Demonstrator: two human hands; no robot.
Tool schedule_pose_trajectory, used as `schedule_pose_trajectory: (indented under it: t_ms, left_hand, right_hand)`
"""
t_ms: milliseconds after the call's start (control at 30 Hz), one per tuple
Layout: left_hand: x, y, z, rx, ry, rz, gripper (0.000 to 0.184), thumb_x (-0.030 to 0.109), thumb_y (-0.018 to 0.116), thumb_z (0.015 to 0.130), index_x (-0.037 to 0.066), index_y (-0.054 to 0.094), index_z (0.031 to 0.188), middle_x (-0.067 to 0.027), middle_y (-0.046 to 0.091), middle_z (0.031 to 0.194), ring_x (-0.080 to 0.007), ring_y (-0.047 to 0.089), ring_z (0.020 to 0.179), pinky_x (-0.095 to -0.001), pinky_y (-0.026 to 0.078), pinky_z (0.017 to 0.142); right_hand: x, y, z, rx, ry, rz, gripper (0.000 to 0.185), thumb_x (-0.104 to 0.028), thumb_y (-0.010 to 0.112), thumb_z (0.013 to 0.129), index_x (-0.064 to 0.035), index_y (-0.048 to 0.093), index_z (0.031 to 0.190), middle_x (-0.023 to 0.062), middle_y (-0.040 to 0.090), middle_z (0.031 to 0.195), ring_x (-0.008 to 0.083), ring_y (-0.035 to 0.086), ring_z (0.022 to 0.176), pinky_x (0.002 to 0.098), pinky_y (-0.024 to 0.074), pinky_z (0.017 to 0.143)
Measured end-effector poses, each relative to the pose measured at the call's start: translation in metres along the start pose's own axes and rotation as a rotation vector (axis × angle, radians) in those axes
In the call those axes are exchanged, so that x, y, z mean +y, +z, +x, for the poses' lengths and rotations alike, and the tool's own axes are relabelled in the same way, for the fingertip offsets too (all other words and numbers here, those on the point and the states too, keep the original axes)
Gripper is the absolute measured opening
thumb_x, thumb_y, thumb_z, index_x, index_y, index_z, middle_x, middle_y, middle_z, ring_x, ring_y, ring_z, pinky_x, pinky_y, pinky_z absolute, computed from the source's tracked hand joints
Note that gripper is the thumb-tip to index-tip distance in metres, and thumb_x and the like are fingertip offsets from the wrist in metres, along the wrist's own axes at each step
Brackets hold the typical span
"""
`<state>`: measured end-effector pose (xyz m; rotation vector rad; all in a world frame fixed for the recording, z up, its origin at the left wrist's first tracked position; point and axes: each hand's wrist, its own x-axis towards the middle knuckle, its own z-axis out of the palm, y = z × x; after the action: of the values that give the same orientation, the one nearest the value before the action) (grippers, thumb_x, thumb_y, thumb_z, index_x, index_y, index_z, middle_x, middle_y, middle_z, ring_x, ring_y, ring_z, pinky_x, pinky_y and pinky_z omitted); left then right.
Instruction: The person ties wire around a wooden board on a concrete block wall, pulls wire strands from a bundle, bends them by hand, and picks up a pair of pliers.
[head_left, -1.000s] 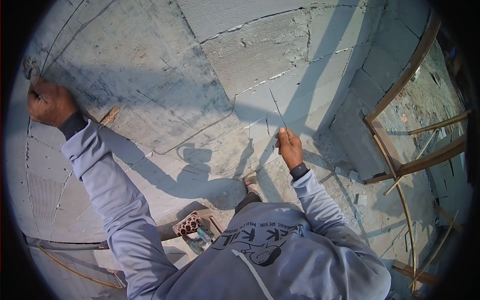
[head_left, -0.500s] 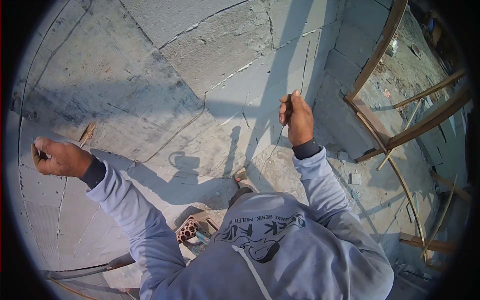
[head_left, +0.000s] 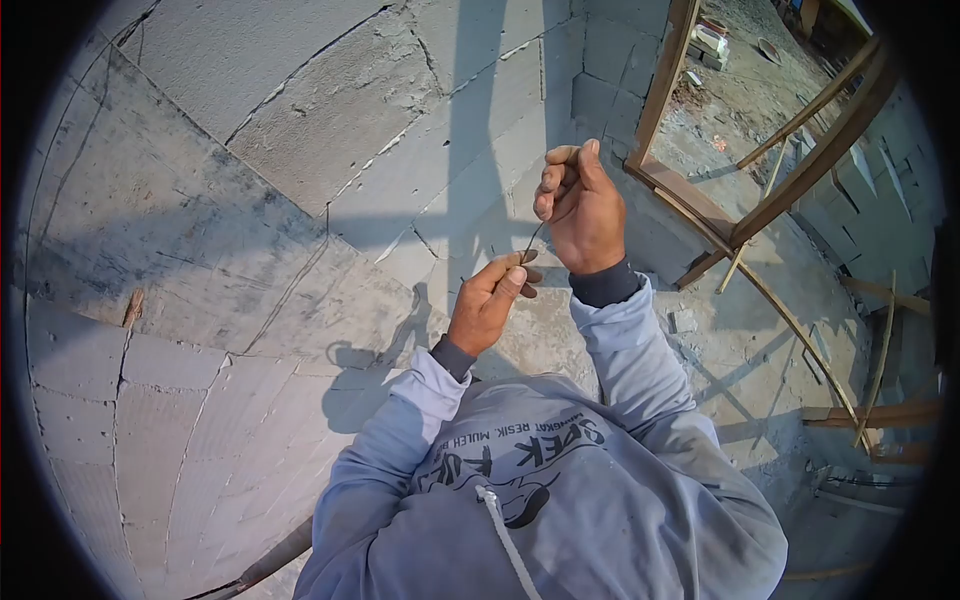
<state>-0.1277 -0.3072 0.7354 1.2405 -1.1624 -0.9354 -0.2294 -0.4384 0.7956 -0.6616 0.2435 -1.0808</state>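
Observation:
A thin dark wire (head_left: 535, 238) runs between my two hands. My left hand (head_left: 487, 300) pinches its lower end between thumb and fingers, palm turned inward. Just above and to the right, my right hand (head_left: 585, 205) is raised with its fingers curled toward the thumb, around the wire. A faint thin length seems to rise above the right hand. Behind them is the pale block wall (head_left: 400, 185), and to the left a stained grey panel (head_left: 160, 215) with a dark line hanging across it.
A wooden frame (head_left: 740, 232) with crossing timbers stands at the right. Beyond it lies rough ground (head_left: 735, 110). Small rubble (head_left: 683, 321) lies on the concrete floor (head_left: 745, 370). A dark pipe-like piece (head_left: 275, 555) shows at the lower left.
My left hand has come from the far left panel edge to beside my right hand and now grips the wire. My right hand has risen. The view has turned to the right.

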Motion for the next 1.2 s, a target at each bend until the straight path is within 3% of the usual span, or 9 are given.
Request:
schedule_pose_trajectory:
  t_ms: [133,367,567,967,1200]
  left_hand:
    - [0.008,0.011,0.014,-0.016,-0.088,0.039,0.032,0.029,0.053,0.096,0.001,0.064,0.109,-0.0024,0.061,0.076,-0.006,0.05,0.062,-0.0201,0.042,0.057]
    - [-0.025,0.042,0.005,-0.11,-0.34,0.049,0.03,0.028,0.057,0.094,0.001,0.065,0.104,-0.0018,0.06,0.074,-0.0065,0.05,0.063,-0.021,0.042,0.058]
    - [-0.054,0.047,-0.006,-0.099,-0.446,0.066,0.028,0.027,0.058,0.092,0.001,0.067,0.098,-0.0025,0.062,0.073,-0.006,0.049,0.061,-0.0218,0.041,0.057]
    - [-0.079,0.051,-0.021,0.023,-0.506,0.053,0.028,0.025,0.056,0.093,0.0,0.065,0.101,-0.0033,0.062,0.075,-0.0068,0.052,0.064,-0.0209,0.043,0.061]
    - [-0.093,0.042,-0.023,0.028,-0.561,0.072,0.029,0.026,0.057,0.093,0.0,0.064,0.104,-0.0041,0.063,0.079,-0.0081,0.055,0.068,-0.0218,0.044,0.065]
  right_hand:
    - [0.0,-0.03,-0.022,0.119,0.0,-0.203,0.047,-0.045,0.04,0.099,-0.0021,0.057,0.092,0.0048,0.058,0.069,0.0134,0.056,0.058,0.0256,0.0444,0.055]
    - [0.005,-0.094,-0.067,0.26,0.153,-0.342,0.051,-0.05,0.04,0.097,-0.0026,0.058,0.09,0.004,0.059,0.07,0.0117,0.057,0.061,0.0238,0.0441,0.056]
    - [0.024,-0.123,-0.103,0.31,0.23,-0.467,0.042,-0.044,0.052,0.094,-0.0028,0.058,0.09,0.0034,0.06,0.072,0.0098,0.057,0.064,0.0228,0.0456,0.055]
    - [0.047,-0.17,-0.147,0.317,0.345,-0.812,0.035,-0.033,0.057,0.093,0.0001,0.059,0.081,0.0071,0.062,0.068,0.0125,0.06,0.061,0.0269,0.0481,0.056]
    - [0.057,-0.219,-0.174,0.437,0.381,-1.065,0.031,-0.032,0.059,0.089,-0.0014,0.062,0.084,0.0131,0.065,0.07,0.0254,0.063,0.065,0.0358,0.048,0.064]
